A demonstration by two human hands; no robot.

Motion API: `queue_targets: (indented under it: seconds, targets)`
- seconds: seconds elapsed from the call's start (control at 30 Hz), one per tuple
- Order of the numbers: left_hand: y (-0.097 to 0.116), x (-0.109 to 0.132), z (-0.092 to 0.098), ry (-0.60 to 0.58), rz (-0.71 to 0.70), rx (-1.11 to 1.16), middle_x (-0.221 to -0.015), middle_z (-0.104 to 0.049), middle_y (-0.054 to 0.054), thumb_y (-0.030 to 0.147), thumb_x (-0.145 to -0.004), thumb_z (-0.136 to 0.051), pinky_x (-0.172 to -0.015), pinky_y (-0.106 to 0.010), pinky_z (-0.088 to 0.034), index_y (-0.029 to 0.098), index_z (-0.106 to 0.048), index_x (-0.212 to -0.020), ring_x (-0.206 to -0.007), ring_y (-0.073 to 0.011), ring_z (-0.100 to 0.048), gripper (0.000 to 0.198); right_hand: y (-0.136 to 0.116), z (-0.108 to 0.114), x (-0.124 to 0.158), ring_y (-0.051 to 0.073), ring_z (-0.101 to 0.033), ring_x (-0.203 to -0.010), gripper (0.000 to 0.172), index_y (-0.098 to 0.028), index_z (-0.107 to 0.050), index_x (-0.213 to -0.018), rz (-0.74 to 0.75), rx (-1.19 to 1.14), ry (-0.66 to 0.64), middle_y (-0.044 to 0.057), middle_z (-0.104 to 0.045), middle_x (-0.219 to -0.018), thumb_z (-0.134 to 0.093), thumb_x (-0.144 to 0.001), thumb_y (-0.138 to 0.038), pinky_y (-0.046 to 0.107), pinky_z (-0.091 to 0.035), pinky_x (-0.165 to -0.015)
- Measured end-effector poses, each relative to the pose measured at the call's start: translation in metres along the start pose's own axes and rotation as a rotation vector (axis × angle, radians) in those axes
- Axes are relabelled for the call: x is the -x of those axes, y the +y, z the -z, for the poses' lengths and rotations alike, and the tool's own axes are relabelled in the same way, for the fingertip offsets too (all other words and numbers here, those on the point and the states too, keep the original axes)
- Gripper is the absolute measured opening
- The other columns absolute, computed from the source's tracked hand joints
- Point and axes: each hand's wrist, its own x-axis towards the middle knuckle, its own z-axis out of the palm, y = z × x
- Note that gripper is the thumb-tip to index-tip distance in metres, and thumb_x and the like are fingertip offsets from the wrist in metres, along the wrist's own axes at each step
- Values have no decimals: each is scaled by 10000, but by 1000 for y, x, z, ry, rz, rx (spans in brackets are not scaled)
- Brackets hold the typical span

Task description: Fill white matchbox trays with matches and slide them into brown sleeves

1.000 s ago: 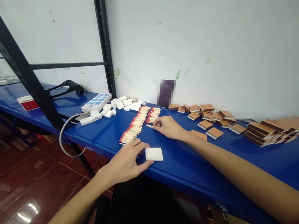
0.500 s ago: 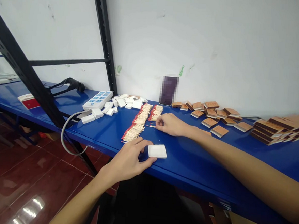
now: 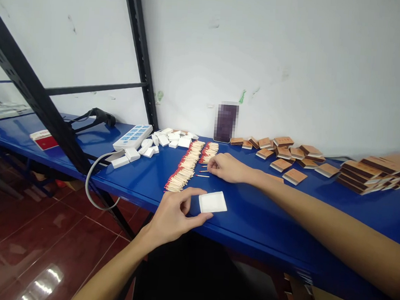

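My left hand (image 3: pixel 173 214) pinches a small white matchbox tray (image 3: pixel 213 202) between thumb and forefinger near the table's front edge. The tray's hollow side faces up, with nothing in it. Beyond it, my right hand (image 3: pixel 226 167) has its fingertips closed at a few loose matches, and one match (image 3: pixel 203 171) runs into them; the far end is hidden. Another loose match (image 3: pixel 202 176) lies just nearer to me. A long slanting row of red-tipped matches (image 3: pixel 187 163) is left of my right hand. A shorter pile of matches (image 3: pixel 209 151) sits just behind its fingers.
White trays (image 3: pixel 164 139) lie scattered at the back left beside a power strip (image 3: pixel 132 137). Brown matchboxes (image 3: pixel 284 152) spread along the right, with a stack of matchboxes (image 3: pixel 366 175) farther right. A blurred phone (image 3: pixel 226 122) leans on the wall. A black shelf post (image 3: pixel 37 79) crosses the left.
My left hand has shifted the white tray slightly right, its fingers straighter around it. My right hand has moved slightly back, and a match now shows whole in front of its fingertips.
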Motion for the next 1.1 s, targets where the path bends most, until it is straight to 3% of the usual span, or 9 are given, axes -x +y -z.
queue_targets:
  seconds: [0.13,0.3,0.5,0.77,0.87,1.0,1.1]
  targets:
    - [1,0,-2,76,-24,-42,-505,-276,109,375,-763,-760,-473,-228,-221,191,-701,-1053,-455,-78,-259,349,-5,-4,0,151,-616,-654,225,-161,-691,-690,22,-20,15,25,-712,-692,-531,-848,-166,268,-415,-634]
    - [4,0,-2,35,5,-29,-485,-232,122,359,-765,-749,-459,-237,-162,177,-684,-1042,-438,-74,-205,337,-13,4,7,162,-641,-687,143,-165,-732,-786,39,-122,-105,29,-724,-722,-643,-816,-272,265,-449,-638]
    - [5,-1,1,-32,-9,-65,-514,-247,110,382,-757,-761,-477,-234,-180,174,-701,-1007,-468,-78,-241,330,-15,-1,7,157,-663,-694,102,-161,-740,-805,83,-190,-110,35,-742,-755,-648,-815,-204,256,-479,-652]
    - [-7,-1,0,2,-59,-31,-523,-285,111,389,-786,-767,-466,-203,-216,162,-714,-1050,-468,-63,-257,352,-13,-3,5,143,-609,-639,132,-149,-746,-836,158,-149,-116,30,-709,-708,-619,-838,-188,249,-437,-602]
    - [-10,-1,0,11,-96,-18,-514,-282,115,380,-763,-792,-465,-193,-239,152,-722,-1010,-460,-57,-268,343,-11,-3,6,152,-617,-689,142,-155,-752,-879,177,-115,-91,47,-721,-790,-619,-830,-170,252,-439,-627]
    - [-8,-2,1,-22,-104,-9,-544,-427,101,334,-759,-800,-490,-182,-314,157,-712,-1024,-471,-55,-348,331,-9,-2,8,182,-620,-830,121,-154,-741,-890,238,-44,-41,85,-716,-939,-657,-839,-224,274,-450,-737]
    - [-6,-4,0,10,-117,-89,-638,-536,71,280,-765,-786,-522,-190,-354,168,-703,-1062,-500,-61,-395,328,-9,-2,8,173,-605,-776,118,-157,-708,-859,200,-41,-87,76,-703,-888,-610,-872,-221,271,-442,-690]
